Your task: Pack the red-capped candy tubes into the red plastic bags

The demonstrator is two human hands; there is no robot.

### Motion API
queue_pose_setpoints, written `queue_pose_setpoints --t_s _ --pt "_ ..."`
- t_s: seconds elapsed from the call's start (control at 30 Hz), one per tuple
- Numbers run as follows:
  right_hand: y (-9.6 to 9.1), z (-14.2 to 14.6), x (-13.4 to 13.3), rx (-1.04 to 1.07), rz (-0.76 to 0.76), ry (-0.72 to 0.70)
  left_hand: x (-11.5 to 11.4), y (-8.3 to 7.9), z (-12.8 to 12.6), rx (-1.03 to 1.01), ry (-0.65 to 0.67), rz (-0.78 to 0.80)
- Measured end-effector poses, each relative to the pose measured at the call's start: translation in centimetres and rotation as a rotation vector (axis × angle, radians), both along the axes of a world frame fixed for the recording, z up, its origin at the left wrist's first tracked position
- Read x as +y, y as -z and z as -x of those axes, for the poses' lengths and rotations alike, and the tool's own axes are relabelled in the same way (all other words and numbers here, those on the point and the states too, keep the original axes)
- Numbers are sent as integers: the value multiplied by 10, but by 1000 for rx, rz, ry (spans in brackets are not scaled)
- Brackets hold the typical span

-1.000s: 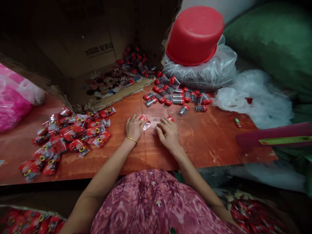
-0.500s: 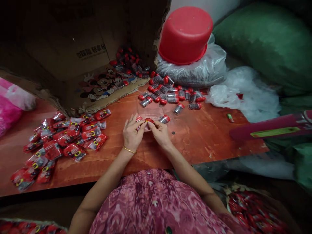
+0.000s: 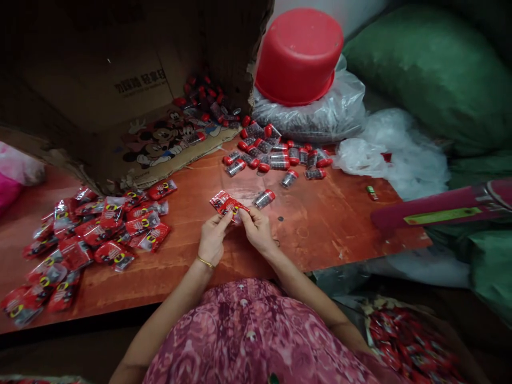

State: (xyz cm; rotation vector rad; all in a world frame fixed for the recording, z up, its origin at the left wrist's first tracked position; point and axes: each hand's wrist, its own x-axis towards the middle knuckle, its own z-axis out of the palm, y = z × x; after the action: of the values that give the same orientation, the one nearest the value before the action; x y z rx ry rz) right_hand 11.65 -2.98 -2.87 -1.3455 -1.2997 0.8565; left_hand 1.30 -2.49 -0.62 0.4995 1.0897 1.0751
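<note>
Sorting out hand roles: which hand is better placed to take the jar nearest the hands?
Right hand, probably: the jar lies just beyond it, while the left hand is farther off. Both hands grip the packet, so the right would likely need to let go first.

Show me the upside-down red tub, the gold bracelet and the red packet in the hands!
Red tub point(image 3: 298, 69): head view, on its side wall.
Gold bracelet point(image 3: 206, 263): head view, on its band.
Red packet point(image 3: 225, 203): head view, on its printed face.

Before me: one reddish-brown table, surface scuffed. Rear: pale wall (only a section visible). Illumination: dim, shadowed below the table.
</note>
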Motion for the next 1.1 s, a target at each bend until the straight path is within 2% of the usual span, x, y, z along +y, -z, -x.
queue_pose_setpoints --t_s 0.1,0.17,0.23,0.4,0.5,0.63,0.8,0.97,1.1 --pt "1 -3 0 -74 6 -1 2 -2 3 -104 61 131" --pt "-1 -9 1 -174 20 1 4 -3 5 -114 85 150" --pt "-5 -17 5 -357 75 46 5 -4 6 -93 66 137" --pt "-13 -38 25 -913 345 298 10 -8 8 -76 -2 138" --pt "-9 -45 31 -1073 399 289 11 -9 9 -101 13 145" --pt "-2 -52 26 -1148 430 246 11 -8 12 -135 48 161" --pt "-2 -63 22 -1161 384 255 10 -9 14 -147 92 153" --pt "-11 -62 37 -1104 453 418 8 -9 13 -115 71 138" --pt "-13 -59 49 -1134 533 351 7 -10 15 -106 59 138"
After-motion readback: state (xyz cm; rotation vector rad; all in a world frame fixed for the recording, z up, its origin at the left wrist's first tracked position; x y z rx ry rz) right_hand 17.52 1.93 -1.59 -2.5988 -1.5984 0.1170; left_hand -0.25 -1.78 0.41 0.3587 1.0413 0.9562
